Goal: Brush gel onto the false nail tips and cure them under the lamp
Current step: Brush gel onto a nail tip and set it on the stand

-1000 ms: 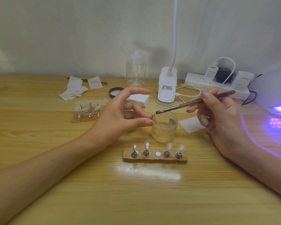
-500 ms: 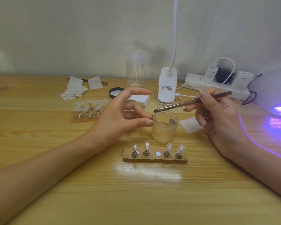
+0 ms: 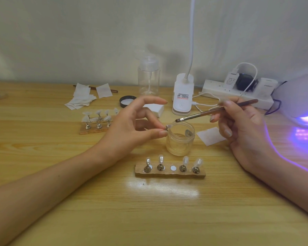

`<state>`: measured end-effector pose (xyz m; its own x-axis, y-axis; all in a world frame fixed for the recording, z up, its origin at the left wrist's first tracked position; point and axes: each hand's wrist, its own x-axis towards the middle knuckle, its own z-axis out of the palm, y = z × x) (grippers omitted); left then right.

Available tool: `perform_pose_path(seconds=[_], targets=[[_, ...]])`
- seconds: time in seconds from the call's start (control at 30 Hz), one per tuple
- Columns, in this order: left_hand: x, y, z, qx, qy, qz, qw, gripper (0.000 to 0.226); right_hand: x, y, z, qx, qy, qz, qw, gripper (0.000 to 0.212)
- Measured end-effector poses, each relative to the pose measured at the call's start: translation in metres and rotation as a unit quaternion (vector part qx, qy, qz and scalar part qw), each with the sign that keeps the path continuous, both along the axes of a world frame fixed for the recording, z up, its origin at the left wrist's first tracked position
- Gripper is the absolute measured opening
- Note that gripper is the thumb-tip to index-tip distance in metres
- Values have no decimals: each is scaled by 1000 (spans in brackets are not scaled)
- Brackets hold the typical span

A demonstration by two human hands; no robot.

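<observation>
brush [image 3: 215, 111] lifted off nail tip [image 3: 168, 126] pinched in left fingers [image 3: 161, 133].

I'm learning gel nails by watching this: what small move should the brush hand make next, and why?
Probably lower the brush tip the short way onto the nail tip pinched in the left hand. The bristles sit just above and right of it, over the open jar, not yet touching.
</observation>
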<state>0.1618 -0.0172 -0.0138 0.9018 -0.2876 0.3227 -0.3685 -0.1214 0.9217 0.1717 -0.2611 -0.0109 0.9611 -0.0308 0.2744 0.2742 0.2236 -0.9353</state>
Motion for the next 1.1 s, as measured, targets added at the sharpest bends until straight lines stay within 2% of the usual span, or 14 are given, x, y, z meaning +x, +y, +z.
perform_pose_path(seconds=[0.13, 0.33, 0.57, 0.67, 1.1], targets=[[-2, -1, 0, 26, -46, 14, 999, 53, -1, 1, 2, 14, -1, 32, 999, 15], [-3, -2, -2, 55, -111, 41, 991, 50, 0, 2, 4, 16, 6, 66, 998, 12], [-1, -2, -4, 44, -115, 43, 991, 50, 3, 2, 6, 33, 46, 89, 994, 19], [0, -2, -4, 42, -114, 43, 992, 50, 5, 4, 5, 34, 54, 98, 993, 15], [1, -2, -4, 46, -118, 43, 991, 48, 8, 7, 3, 30, 82, 88, 992, 21]])
